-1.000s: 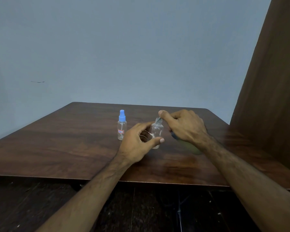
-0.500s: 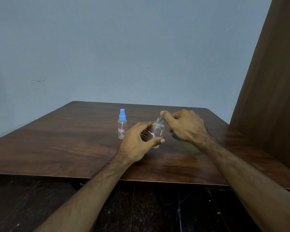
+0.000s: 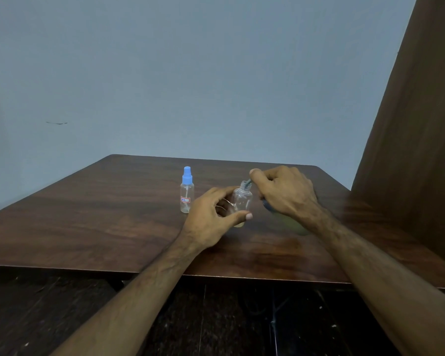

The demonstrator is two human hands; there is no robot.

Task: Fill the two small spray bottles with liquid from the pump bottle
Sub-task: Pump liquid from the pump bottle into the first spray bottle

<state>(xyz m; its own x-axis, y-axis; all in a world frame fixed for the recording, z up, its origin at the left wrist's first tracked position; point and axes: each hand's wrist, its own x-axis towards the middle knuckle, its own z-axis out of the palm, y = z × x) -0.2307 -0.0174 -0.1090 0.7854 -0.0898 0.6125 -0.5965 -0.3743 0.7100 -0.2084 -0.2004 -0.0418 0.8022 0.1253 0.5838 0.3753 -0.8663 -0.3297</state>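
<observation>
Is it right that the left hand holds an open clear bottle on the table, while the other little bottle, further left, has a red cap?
Not quite: the head view shows the capped bottle has a blue cap, not red. The rest stands: the left hand holds the open clear bottle on the table.

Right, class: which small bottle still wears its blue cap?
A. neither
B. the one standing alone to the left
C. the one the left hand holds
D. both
B: the lone bottle is capped in blue, while the held bottle in the left hand shows a bare neck.
</observation>
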